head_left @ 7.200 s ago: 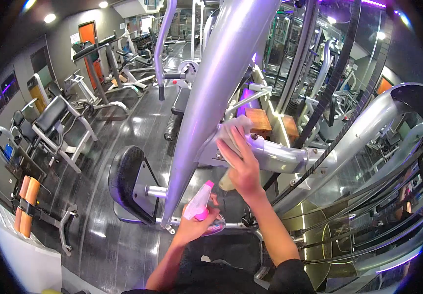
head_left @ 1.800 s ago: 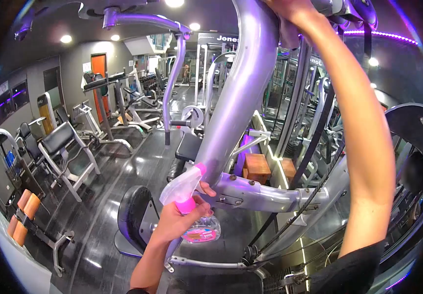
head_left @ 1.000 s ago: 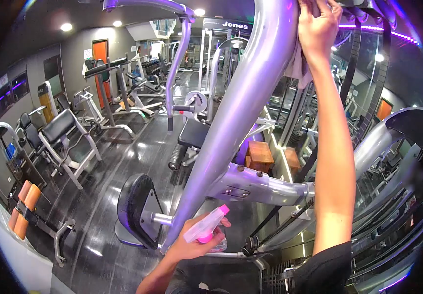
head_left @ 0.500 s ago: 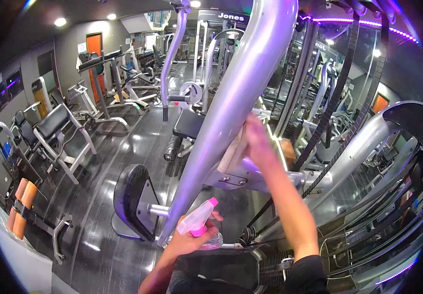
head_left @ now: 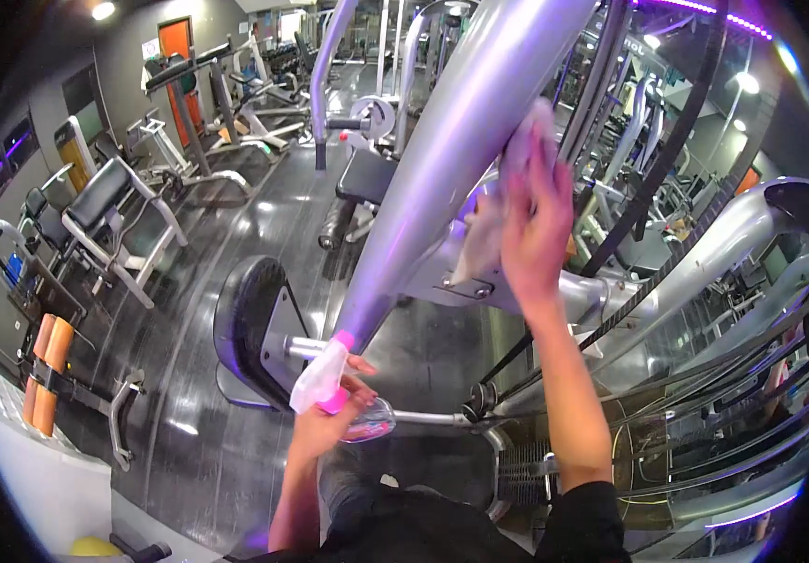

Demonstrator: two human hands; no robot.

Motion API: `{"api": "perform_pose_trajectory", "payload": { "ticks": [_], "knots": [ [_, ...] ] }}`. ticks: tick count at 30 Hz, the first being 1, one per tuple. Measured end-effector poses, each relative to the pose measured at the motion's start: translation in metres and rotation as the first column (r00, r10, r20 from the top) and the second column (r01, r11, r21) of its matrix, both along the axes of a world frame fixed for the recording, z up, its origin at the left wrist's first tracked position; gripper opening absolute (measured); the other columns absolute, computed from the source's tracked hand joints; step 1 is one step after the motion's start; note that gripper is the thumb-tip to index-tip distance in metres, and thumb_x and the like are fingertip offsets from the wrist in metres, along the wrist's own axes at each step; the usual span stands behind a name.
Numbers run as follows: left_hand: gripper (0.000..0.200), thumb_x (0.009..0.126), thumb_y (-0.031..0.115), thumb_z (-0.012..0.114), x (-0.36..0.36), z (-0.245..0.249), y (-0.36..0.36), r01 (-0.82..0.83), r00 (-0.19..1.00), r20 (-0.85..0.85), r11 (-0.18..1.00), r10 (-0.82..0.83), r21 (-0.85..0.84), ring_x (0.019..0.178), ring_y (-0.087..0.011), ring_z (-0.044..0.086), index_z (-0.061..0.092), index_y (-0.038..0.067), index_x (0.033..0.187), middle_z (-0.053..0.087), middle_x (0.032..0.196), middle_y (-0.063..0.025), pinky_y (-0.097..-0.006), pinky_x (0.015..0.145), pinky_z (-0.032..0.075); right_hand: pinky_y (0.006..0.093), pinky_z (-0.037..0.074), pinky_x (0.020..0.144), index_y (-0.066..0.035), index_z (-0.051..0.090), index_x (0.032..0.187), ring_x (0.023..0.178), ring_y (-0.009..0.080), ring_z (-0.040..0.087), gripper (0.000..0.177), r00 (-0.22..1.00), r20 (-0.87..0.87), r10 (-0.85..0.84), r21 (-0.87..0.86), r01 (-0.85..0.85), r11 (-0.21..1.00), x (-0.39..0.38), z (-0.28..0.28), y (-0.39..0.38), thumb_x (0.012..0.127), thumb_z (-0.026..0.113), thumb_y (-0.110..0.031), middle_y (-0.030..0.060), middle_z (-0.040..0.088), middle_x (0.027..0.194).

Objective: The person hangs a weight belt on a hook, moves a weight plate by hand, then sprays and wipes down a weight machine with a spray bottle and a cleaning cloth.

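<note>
My left hand (head_left: 329, 419) is wrapped round the neck of a clear spray bottle (head_left: 371, 422) with a white and pink trigger head (head_left: 322, 375). The bottle tilts, its pink nozzle pointing up near the lower end of a thick silver machine tube (head_left: 446, 150). My right hand (head_left: 536, 225) presses a pale cloth (head_left: 481, 242) at the right side of that slanting tube, above a bolted cross beam. Part of the cloth hangs below the palm, and the fingers are slightly blurred.
A black pad (head_left: 252, 324) juts out left of the tube. Black belts (head_left: 672, 141) and a curved silver arm (head_left: 695, 267) stand at right. A preacher-curl bench (head_left: 109, 202) and orange rollers (head_left: 48, 375) are on the left, with more gym machines behind.
My right hand has slid the cloth up and to the right along the tube. My left hand has shifted left and slightly up with the spray bottle. The camera view has tipped downward.
</note>
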State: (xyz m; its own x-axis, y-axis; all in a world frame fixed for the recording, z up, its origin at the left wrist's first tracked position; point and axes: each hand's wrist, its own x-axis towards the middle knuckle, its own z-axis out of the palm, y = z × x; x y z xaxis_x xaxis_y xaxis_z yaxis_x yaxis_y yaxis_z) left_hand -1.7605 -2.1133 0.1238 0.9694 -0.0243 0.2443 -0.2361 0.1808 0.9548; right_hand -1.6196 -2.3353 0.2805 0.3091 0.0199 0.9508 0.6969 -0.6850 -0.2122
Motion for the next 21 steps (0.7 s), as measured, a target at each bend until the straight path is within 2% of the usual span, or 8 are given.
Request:
{"api": "perform_pose_trajectory", "payload": {
  "ticks": [1, 3, 7, 10, 12, 14, 18, 21],
  "knots": [
    [0.036, 0.078, -0.005, 0.063, -0.003, -0.004, 0.008, -0.009, 1.0, -0.015, 1.0, 0.009, -0.005, 0.078, -0.0107, 0.061, 0.054, 0.002, 0.112, 0.062, 0.097, -0.0049, -0.0262, 0.072, 0.049, 0.039, 0.044, 0.078, -0.007, 0.043, 0.138, 0.086, 0.0329, 0.052, 0.048, 0.999, -0.021, -0.035, -0.097, 0.033, 0.995, -0.008, -0.018, -0.001, 0.09, 0.05, -0.004, 0.0187, 0.05, 0.096],
    [0.042, 0.079, -0.002, 0.061, -0.011, -0.013, 0.024, 0.002, 1.0, 0.0, 0.995, -0.002, 0.097, 0.077, -0.0173, 0.064, 0.045, 0.0, 0.117, 0.059, 0.103, -0.0121, -0.0313, 0.07, 0.053, 0.0384, 0.045, 0.078, -0.009, 0.051, 0.133, 0.086, 0.0311, 0.054, 0.046, 0.998, -0.02, -0.06, -0.164, 0.056, 0.985, -0.02, -0.057, 0.007, 0.087, 0.053, -0.002, 0.0156, 0.051, 0.099],
    [0.043, 0.077, -0.008, 0.061, -0.026, -0.023, 0.043, -0.087, 0.996, 0.006, 0.996, 0.087, 0.026, 0.08, -0.0117, 0.061, 0.05, 0.001, 0.118, 0.062, 0.103, -0.0085, -0.0271, 0.075, 0.05, 0.0378, 0.046, 0.087, -0.011, 0.06, 0.124, 0.098, 0.0324, 0.055, 0.044, 0.985, -0.081, -0.149, -0.434, 0.1, 0.896, -0.043, -0.097, 0.031, 0.082, 0.057, -0.003, 0.01, 0.054, 0.112],
    [0.045, 0.077, -0.008, 0.061, -0.039, -0.03, 0.053, -0.186, 0.981, -0.03, 0.979, 0.19, 0.084, 0.079, -0.0114, 0.061, 0.05, 0.001, 0.12, 0.063, 0.103, -0.0083, -0.0267, 0.074, 0.05, 0.033, 0.049, 0.079, -0.013, 0.065, 0.116, 0.088, 0.0241, 0.052, 0.043, 0.979, -0.162, -0.123, -0.563, 0.011, 0.826, -0.04, -0.143, 0.058, 0.074, 0.063, -0.006, 0.0054, 0.053, 0.101],
    [0.047, 0.077, -0.007, 0.062, -0.052, -0.035, 0.059, -0.253, 0.964, -0.06, 0.965, 0.257, 0.072, 0.077, -0.0099, 0.06, 0.05, 0.002, 0.122, 0.063, 0.102, -0.0067, -0.0256, 0.072, 0.049, 0.0291, 0.048, 0.073, -0.014, 0.067, 0.108, 0.082, 0.0195, 0.048, 0.038, 0.997, -0.068, -0.046, -0.733, -0.019, 0.68, -0.035, -0.184, 0.075, 0.07, 0.065, -0.011, 0.0018, 0.052, 0.099],
    [0.047, 0.076, -0.006, 0.063, -0.064, -0.033, 0.067, -0.27, 0.958, -0.045, 0.947, 0.282, 0.174, 0.074, -0.0086, 0.058, 0.052, 0.001, 0.122, 0.063, 0.1, -0.0049, -0.0247, 0.07, 0.048, 0.0289, 0.048, 0.07, -0.014, 0.068, 0.101, 0.086, 0.0193, 0.048, 0.031, 1.0, -0.004, 0.023, -0.766, -0.018, 0.643, -0.032, -0.202, 0.082, 0.07, 0.065, -0.016, 0.0, 0.051, 0.099],
    [0.043, 0.076, -0.002, 0.064, -0.087, -0.042, 0.082, -0.349, 0.93, -0.053, 0.92, 0.363, 0.176, 0.071, -0.0074, 0.056, 0.055, 0.0, 0.118, 0.064, 0.096, -0.004, -0.0244, 0.068, 0.047, 0.0278, 0.047, 0.068, -0.015, 0.067, 0.099, 0.087, 0.0187, 0.049, 0.029, 1.0, -0.03, 0.004, -0.85, -0.028, 0.525, -0.03, -0.181, 0.079, 0.071, 0.062, -0.018, 0.0, 0.052, 0.099],
    [0.043, 0.076, -0.001, 0.064, -0.1, -0.048, 0.087, -0.37, 0.919, -0.073, 0.912, 0.387, 0.178, 0.071, -0.0074, 0.056, 0.055, 0.0, 0.118, 0.064, 0.096, -0.0042, -0.0248, 0.067, 0.047, 0.0298, 0.046, 0.069, -0.012, 0.064, 0.103, 0.089, 0.0207, 0.049, 0.032, 0.995, -0.064, -0.082, -0.762, 0.004, 0.647, -0.03, -0.141, 0.086, 0.072, 0.063, -0.016, 0.0023, 0.051, 0.102]
  ]
}}
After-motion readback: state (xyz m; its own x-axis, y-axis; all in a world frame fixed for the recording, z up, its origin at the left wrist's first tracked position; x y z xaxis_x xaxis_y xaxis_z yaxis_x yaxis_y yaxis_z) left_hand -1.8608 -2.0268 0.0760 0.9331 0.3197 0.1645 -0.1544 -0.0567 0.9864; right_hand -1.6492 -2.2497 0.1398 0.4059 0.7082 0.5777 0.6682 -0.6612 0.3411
